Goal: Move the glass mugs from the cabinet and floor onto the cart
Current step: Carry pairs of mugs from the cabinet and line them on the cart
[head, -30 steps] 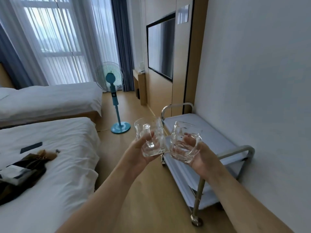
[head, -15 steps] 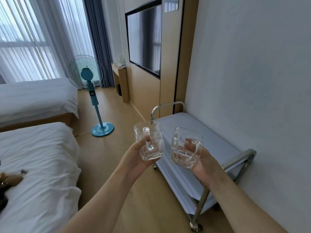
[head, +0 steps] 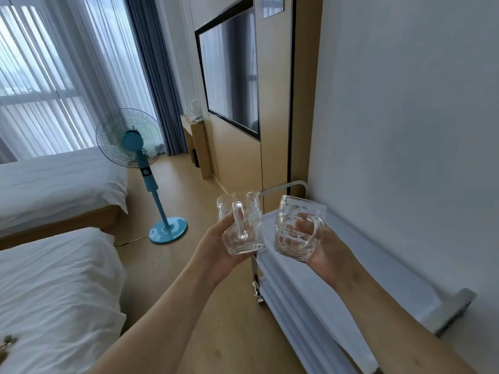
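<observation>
Wood floor [head: 167,268]. Two white beds [head: 54,287] at left. Blue pedestal fan [head: 140,168] near sheer-curtained window [head: 48,76], daylight through it; dark drapes [head: 154,76] beside. Wall-mounted TV [head: 229,76] on wood panelling; plain white wall [head: 405,103] at right

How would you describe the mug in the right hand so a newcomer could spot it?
Find the white cart along the right wall. Above its near end the right hand holds a dimpled glass mug. Unlike the left hand's mug, it is tilted, handle pointing right.
</observation>
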Tool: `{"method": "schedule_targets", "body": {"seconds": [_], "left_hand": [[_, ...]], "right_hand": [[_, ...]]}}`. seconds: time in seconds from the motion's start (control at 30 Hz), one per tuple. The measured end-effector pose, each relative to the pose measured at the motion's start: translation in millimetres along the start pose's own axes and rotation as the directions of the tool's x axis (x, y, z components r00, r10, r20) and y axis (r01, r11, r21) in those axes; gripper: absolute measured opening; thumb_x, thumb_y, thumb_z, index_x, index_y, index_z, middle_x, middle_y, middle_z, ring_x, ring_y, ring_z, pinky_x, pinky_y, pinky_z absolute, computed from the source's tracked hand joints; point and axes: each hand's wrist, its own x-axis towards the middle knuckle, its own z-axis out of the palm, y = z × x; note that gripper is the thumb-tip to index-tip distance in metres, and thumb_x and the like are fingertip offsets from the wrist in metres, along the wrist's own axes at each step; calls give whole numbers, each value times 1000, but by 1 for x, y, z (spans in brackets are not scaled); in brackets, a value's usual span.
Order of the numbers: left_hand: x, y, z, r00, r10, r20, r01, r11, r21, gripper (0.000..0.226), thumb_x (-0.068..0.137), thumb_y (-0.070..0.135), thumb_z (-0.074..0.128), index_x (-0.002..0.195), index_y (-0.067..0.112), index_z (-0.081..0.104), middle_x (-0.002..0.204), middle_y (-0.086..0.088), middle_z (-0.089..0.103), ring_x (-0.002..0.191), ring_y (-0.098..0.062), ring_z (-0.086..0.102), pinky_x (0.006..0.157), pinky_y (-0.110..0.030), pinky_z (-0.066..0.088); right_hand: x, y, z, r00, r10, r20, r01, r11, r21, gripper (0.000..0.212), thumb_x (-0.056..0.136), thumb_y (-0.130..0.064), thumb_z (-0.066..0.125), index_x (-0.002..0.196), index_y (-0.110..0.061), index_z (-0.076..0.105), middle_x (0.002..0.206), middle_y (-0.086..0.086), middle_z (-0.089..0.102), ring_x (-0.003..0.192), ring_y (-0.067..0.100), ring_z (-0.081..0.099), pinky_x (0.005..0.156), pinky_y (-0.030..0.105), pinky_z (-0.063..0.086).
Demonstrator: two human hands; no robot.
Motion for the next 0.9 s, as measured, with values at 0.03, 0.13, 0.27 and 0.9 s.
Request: {"method": "schedule_targets", "body": {"seconds": [0.03, 0.13, 0.27, 0.9], "left_hand": [[12, 0, -2, 1000, 3, -10, -3, 1000, 7, 53, 85, 30, 71, 131, 7, 61, 129, -17, 62, 118, -36, 56, 111, -56, 38], [42, -5, -9, 999, -39, -27, 40, 999, 32, 50, 82, 27, 71, 128, 8, 63, 126, -18, 64, 115, -36, 58, 112, -58, 37], [83, -8, -22, 991, -111, -75, 115, 992, 54, 54, 79, 29, 76, 128, 9, 64, 120, -16, 67, 111, -36, 60, 113, -59, 35], [338, 68, -102, 892, -417, 175, 359, 888, 287, 50, 87, 28, 73, 132, 12, 62, 120, -12, 70, 100, -30, 70, 86, -44, 57]], "right_hand": [[10, -1, -6, 1000, 0, 12, 0, 1000, 4, 35, 93, -25, 60, 122, -7, 67, 116, 16, 67, 107, 34, 66, 97, 53, 54], [34, 3, -21, 1000, 23, 10, -23, 1000, 11, 28, 89, -20, 64, 113, -7, 69, 109, 15, 68, 98, 31, 69, 91, 48, 56], [63, 11, -45, 995, 78, -68, -73, 995, 74, 30, 81, -26, 78, 104, -9, 71, 105, 14, 66, 95, 31, 69, 89, 48, 57], [215, 56, -89, 712, -1, -702, 48, 998, 47, 36, 87, -24, 64, 121, -13, 63, 110, 8, 69, 92, 27, 68, 87, 46, 51]]}}
